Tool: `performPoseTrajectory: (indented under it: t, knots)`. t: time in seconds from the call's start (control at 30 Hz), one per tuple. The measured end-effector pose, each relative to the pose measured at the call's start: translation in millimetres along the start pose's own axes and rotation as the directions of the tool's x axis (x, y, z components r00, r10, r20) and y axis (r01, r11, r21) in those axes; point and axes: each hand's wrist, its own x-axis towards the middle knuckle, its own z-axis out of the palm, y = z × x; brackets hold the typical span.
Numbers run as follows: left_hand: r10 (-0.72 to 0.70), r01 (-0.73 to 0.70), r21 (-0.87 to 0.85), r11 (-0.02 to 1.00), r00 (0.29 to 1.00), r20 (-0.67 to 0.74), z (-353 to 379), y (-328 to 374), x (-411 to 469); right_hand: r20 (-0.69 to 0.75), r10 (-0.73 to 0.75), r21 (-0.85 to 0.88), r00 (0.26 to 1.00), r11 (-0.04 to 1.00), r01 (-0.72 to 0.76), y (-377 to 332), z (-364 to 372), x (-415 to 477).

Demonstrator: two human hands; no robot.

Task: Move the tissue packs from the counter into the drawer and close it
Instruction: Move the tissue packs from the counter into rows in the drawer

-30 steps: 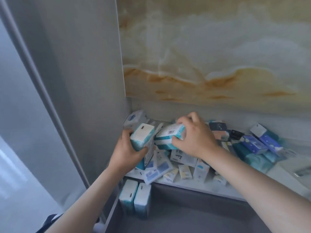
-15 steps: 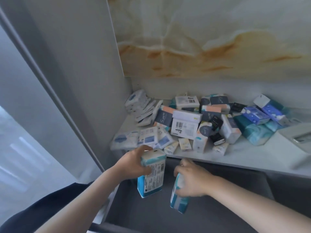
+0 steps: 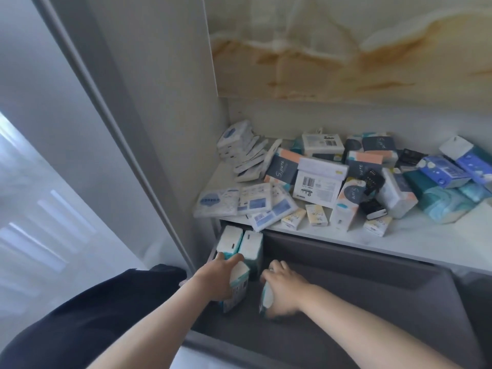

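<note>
Inside the open grey drawer (image 3: 372, 296), the left hand (image 3: 217, 275) grips one white-and-teal tissue pack (image 3: 237, 286); the right hand (image 3: 285, 284) grips another white-and-teal pack (image 3: 266, 299).

Soft daylight comes from left of the left hand (image 3: 217, 278). The drawer (image 3: 359, 315) under it is shadowy. Everything looks a little blurry, and straight lines bend near the edges.

Bare left hand (image 3: 218, 275), right hand (image 3: 285, 286) — black garment (image 3: 80, 318).
</note>
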Motion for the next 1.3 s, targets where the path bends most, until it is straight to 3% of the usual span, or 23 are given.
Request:
performPoseTrajectory:
  t: [0.1,0.2,0.27,0.33,0.4,0.47,0.5,0.73,0.9,1.03,1.13,1.3]
  knots:
    - [-0.056,0.066,0.185,0.981,0.997,-0.060,9,-5,7,0.002,-0.030,0.102,1.000,0.994,0.030,-5,7,9]
    - [-0.057,0.116,0.357,0.927,0.983,-0.173,13,-7,14,-0.013,-0.014,0.355,1.000,0.935,0.017,-5,11,12]
    - [-0.091,0.156,0.325,0.933,0.974,-0.206,12,-9,18,-0.069,0.096,0.565,0.993,0.824,-0.040,-4,12,12]
    - [-0.127,0.166,0.291,0.942,0.981,-0.147,10,-15,23,-0.043,0.251,0.729,0.967,0.670,-0.141,-3,11,12]
    - [-0.130,0.146,0.281,0.949,0.989,-0.075,6,-21,24,0.158,0.345,0.826,0.925,0.468,-0.315,-5,9,12]
    - [-0.108,0.124,0.249,0.961,0.991,-0.076,3,-24,25,0.426,0.280,0.828,0.860,0.261,-0.496,-8,10,17]
    - [-0.100,0.118,0.229,0.966,0.991,-0.087,3,-25,25,0.486,0.235,0.825,0.842,0.194,-0.531,-12,11,19]
    - [-0.013,0.050,0.242,0.969,0.988,-0.152,3,-29,23,0.433,0.193,0.899,0.880,-0.027,-0.437,-39,22,44]
    - [0.109,-0.079,0.309,0.948,0.991,-0.082,5,-39,30,0.452,0.208,0.890,0.867,-0.047,-0.453,-35,19,44]
    - [0.155,-0.084,0.371,0.925,0.974,-0.166,10,-42,34,0.357,0.378,0.898,0.854,0.115,-0.426,-40,17,48]
    - [0.134,-0.071,0.380,0.922,0.981,-0.142,7,-38,36,0.337,0.382,0.888,0.861,0.176,-0.425,-46,13,51]
    - [0.142,-0.094,0.332,0.939,0.982,-0.124,0,-22,35,0.133,0.462,0.893,0.877,0.327,-0.308,-34,4,39]
